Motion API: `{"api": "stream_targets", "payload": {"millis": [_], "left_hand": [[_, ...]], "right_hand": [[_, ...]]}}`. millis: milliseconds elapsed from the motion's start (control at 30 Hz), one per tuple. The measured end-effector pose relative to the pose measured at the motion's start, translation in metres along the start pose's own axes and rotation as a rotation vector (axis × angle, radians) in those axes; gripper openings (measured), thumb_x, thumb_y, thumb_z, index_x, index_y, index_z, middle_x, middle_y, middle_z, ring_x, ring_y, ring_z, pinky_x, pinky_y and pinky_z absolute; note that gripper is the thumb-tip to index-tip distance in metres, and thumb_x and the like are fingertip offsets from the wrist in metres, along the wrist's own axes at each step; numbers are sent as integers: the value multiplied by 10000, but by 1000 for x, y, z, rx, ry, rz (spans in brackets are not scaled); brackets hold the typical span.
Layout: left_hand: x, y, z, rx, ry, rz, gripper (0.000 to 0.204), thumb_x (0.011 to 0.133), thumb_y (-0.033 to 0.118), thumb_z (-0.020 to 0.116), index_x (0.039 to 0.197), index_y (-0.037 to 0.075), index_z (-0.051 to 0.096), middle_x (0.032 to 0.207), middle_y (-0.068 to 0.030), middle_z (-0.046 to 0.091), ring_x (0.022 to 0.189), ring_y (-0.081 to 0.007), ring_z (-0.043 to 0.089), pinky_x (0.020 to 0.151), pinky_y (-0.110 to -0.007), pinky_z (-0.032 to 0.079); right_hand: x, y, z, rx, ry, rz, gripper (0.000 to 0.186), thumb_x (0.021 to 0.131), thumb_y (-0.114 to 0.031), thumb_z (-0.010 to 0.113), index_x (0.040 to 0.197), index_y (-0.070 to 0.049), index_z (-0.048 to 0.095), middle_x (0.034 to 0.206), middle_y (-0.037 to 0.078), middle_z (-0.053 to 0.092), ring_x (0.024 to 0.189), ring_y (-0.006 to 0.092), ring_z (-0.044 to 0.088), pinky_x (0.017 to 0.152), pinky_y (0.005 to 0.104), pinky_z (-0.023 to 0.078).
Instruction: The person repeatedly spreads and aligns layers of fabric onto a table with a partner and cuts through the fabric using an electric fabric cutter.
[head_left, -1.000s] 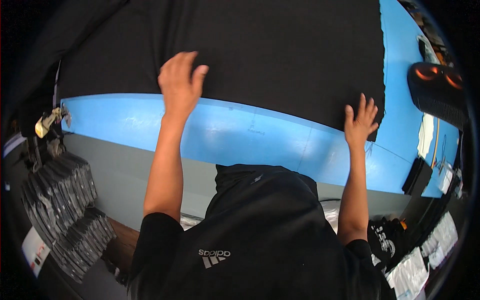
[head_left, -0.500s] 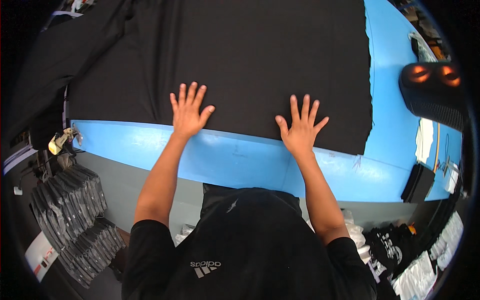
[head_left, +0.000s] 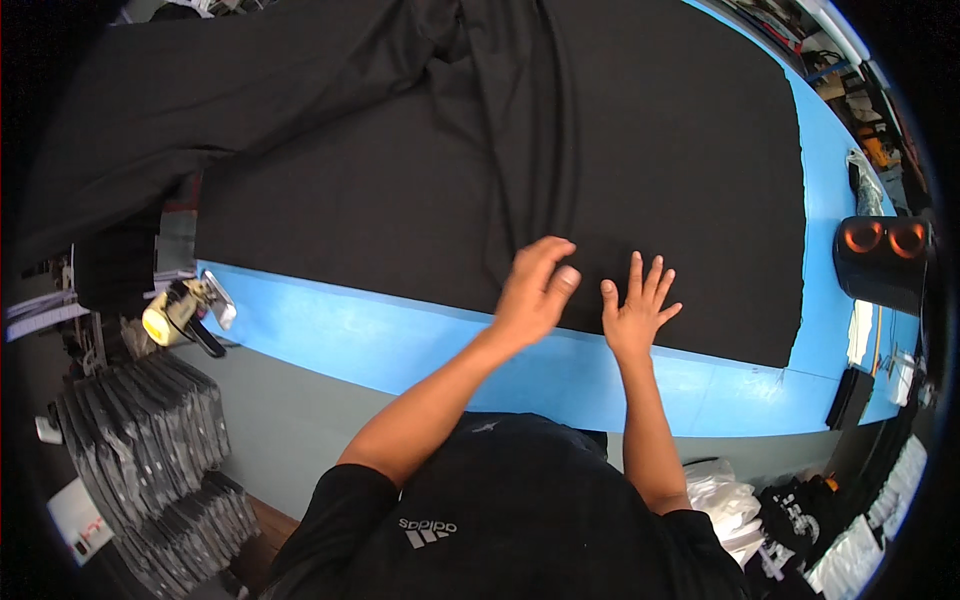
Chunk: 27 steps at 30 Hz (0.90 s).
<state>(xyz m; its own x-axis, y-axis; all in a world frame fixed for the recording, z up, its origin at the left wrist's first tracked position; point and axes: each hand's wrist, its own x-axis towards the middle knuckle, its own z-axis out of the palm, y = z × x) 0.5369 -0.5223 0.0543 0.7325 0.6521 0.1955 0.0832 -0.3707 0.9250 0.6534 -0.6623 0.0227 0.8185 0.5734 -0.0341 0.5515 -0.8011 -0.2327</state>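
Note:
A large sheet of black fabric (head_left: 690, 150) covers most of the blue table (head_left: 340, 320), its near edge lying a little in from the table's front. My right hand (head_left: 637, 318) rests flat on the cloth by that edge, fingers spread. To its left is my left hand (head_left: 532, 298), fingers bent and close together, thumb held apart. No cloth shows gripped in it. Loose ridges in the fabric run from the far side down to my left hand, and a bunched fold (head_left: 448, 45) rises farther back.
A yellow-and-black handheld tool (head_left: 180, 312) sits at the table's left corner. On the right stand a black speaker with orange rings (head_left: 882, 262) and a small black stack (head_left: 849, 397). Folded dark garments (head_left: 150, 440) are piled below left; white plastic bags (head_left: 720, 500) lie below right.
My left hand has moved right, close to my right hand, and its spread fingers have bent together. The fabric ridges now lie farther right. My right hand stays flat; the whole view has shifted.

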Motion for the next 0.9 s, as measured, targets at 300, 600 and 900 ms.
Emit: {"api": "stream_targets", "payload": {"millis": [300,600,900], "left_hand": [[166,-160,-234,-753,490,-913,698,855,383,606,1222,-123,295,1126,-268,468,983,-392,562,808,-485,521],[230,-173,-280,-991,582,-634,291,789,191,628,1038,88,516,941,-79,484,793,-245,494,848,-565,454],[163,-75,-517,-1209,385,-20,218,864,91,538,1023,-56,555,1034,-197,620,871,-284,631,701,-343,559]], "right_hand": [[-16,-14,47,-186,29,110,664,857,-604,392,1404,-234,319,1485,94,208,1376,357,108,992,688,30],[-20,-19,42,-210,-3,126,663,842,-568,449,1391,-211,343,1476,104,226,1376,345,117,1010,665,38],[-14,-18,40,-199,20,102,651,850,-555,450,1394,-218,334,1485,85,208,1381,327,110,1011,661,32]]}}
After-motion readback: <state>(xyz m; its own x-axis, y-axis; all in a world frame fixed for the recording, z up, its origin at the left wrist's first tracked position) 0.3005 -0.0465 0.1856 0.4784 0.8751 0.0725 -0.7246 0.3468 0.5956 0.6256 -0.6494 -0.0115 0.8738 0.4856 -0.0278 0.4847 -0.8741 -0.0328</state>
